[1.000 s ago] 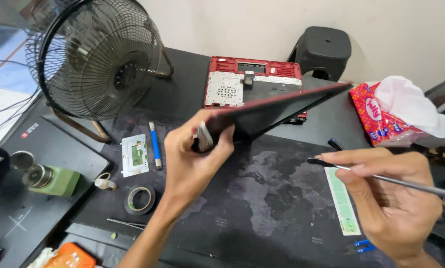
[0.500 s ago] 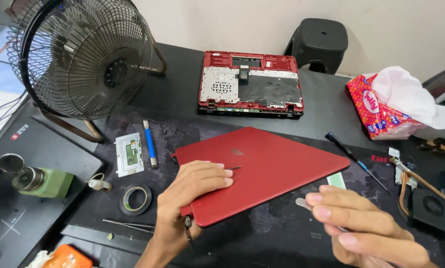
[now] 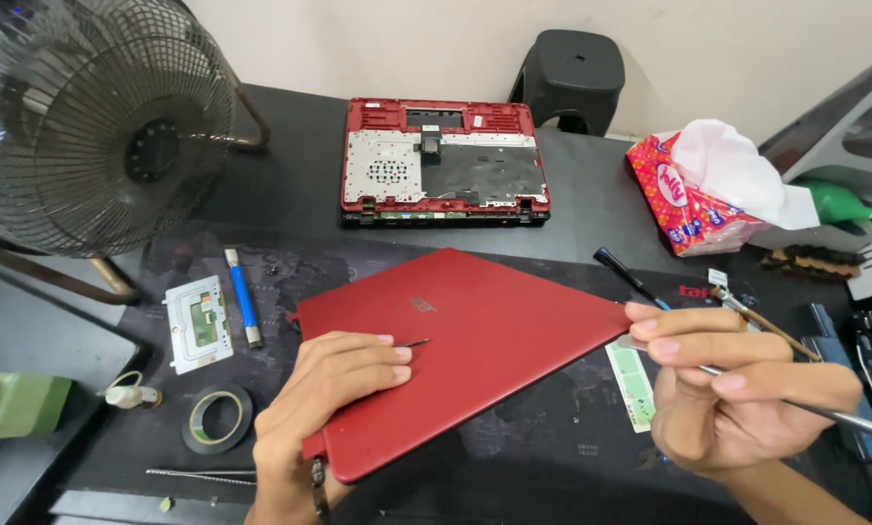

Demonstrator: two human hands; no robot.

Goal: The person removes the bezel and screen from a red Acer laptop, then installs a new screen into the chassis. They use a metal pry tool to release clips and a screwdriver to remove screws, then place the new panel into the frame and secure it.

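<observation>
Head view. Red laptop lid lies flat, outer face up, on the dark mat near the front edge of the bench, turned askew so one corner points toward the right side. Left hand rests palm-down on the lid's front-left corner, fingers together and flat, pressing lightly. Right hand sits at the lid's right corner, fingers curled and pinching a thin metal pry tool whose tip meets the lid edge.

Risks, as judged: the tool tip could slip off the edge and gouge the red finish, or jab the left hand if pushed hard across the panel. Too much leverage at one corner may crack a clip or flex the panel. The lid could skate on the mat if the left hand eases off.

Surface: black bench, cluttered. Laptop base, opened, at the back edge centre. Desk fan at the back-left corner. A small circuit board, blue-handled tool and tape roll lie left of the lid; tweezers near the front edge. Tissue pack toward the right.

Room: pale wall behind, black stool against it.
</observation>
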